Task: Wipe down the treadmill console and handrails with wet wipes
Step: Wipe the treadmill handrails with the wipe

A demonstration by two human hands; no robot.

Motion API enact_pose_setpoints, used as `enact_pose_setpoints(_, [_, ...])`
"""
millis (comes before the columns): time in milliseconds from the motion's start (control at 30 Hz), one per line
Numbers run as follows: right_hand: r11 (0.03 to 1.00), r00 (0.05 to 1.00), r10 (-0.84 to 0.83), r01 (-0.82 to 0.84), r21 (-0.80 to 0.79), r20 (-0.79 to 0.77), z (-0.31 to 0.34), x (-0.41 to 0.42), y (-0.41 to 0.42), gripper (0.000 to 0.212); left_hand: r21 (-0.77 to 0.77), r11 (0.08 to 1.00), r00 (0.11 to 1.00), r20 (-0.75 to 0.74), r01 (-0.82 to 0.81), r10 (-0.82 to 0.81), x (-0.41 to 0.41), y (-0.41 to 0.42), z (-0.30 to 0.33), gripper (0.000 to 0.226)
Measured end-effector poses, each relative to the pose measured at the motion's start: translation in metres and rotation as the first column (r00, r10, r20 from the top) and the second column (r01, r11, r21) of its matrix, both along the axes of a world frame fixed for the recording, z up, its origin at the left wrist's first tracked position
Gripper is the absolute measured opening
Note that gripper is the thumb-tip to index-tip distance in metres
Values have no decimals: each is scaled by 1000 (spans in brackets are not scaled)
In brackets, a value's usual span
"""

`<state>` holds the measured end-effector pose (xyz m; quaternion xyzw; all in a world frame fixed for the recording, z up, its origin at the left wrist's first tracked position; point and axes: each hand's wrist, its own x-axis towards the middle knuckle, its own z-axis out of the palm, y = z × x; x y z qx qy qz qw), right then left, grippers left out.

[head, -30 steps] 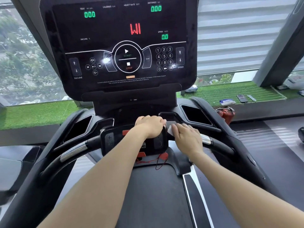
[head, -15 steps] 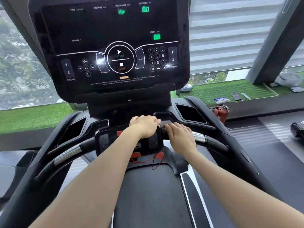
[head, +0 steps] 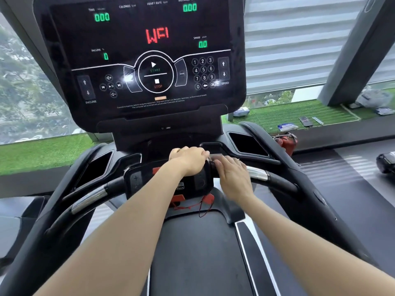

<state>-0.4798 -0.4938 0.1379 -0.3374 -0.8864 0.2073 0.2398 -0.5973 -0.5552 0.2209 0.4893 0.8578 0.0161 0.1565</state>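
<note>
Your left hand (head: 189, 160) gripped the handrail's control pod (head: 166, 182); just beside it, your right hand's (head: 232, 175) fingers curled round the handrail (head: 275, 180), any wipe hidden. Rub firmly outward.

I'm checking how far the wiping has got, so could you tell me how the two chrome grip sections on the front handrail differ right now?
The left chrome grip is fully exposed, with no hand near it; the right chrome grip is partly covered by the right hand. The left one shows as a long strip, the right one as a short stub. Both are shiny metal sleeves on the same black handrail, on either side of the small control pod.
</note>
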Motion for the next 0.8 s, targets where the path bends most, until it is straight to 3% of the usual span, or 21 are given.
enact_pose_setpoints(100, [999,999,-33,33,-32,-11,-22,42,30,64,-5,1000,1000,-2,15,-15,-1,0,-3,43])
enact_pose_setpoints(233, [988,990,-143,142,-54,1,-33,61,38,46,-1,1000,1000,-4,8,-8,-2,0,-4,44])
enact_pose_setpoints(400, [995,993,16,-4,103,-118,-17,-1,-12,45,-23,1000,999,-43,9,-10,2,-2,0,42])
enact_pose_setpoints(467, [978,992,103,-88,188,-70,-21,7,-3,40,-16,1000,998,-55,20,-21,2,-2,0,42])
enact_pose_setpoints(533, [951,986,165,-162,264,11,-27,30,17,53,-14,999,998,-51,36,-36,1,-3,-2,43])
enact_pose_setpoints(667, [992,996,-92,92,81,2,-34,68,32,55,-11,999,998,-42,35,-36,-2,-1,-5,44])
enact_pose_setpoints(800, [989,996,-31,42,141,-80,-28,26,3,43,-26,999,998,-53,41,-43,0,-1,-3,44])
